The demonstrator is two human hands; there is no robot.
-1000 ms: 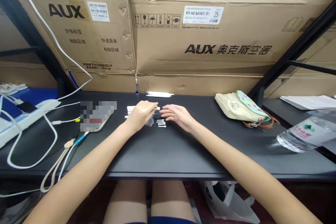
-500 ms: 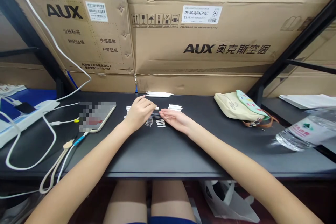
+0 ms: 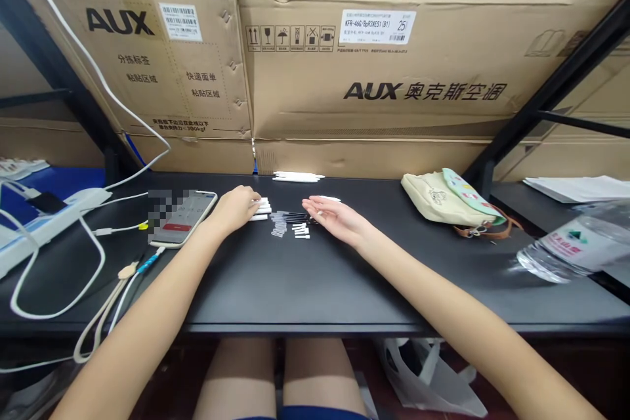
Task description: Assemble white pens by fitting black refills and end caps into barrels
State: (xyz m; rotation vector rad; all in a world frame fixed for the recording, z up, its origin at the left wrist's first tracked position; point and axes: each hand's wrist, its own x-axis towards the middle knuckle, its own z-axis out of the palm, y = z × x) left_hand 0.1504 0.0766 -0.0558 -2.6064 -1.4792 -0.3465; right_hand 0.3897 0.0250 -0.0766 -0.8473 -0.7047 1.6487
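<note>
My left hand (image 3: 237, 207) is at the left group of white tubes (image 3: 262, 209), fingers curled in at their near ends. What those fingers hold, if anything, is hidden. My right hand (image 3: 337, 218) lies palm upward, its fingers stretched to the left and its thumb bent in. A slim white piece (image 3: 319, 213) shows between thumb and fingers. Dark thin rods (image 3: 295, 217) lie side by side between my hands, next to short clear pieces (image 3: 277, 232). Several small white parts (image 3: 301, 231) sit just in front of the rods. More white tubes (image 3: 331, 199) are partly covered by my right hand.
Long white sticks (image 3: 298, 177) lie at the back against the cardboard (image 3: 369, 111). To the left are a plugged-in phone (image 3: 194, 216), white cables and a power strip (image 3: 54, 226). A cream pouch (image 3: 428, 200) and a water bottle (image 3: 566, 249) are on the right.
My left hand has moved left, from the middle to the left tubes, uncovering the rods and clear pieces. My right hand has shifted slightly right, covering more of the right tubes.
</note>
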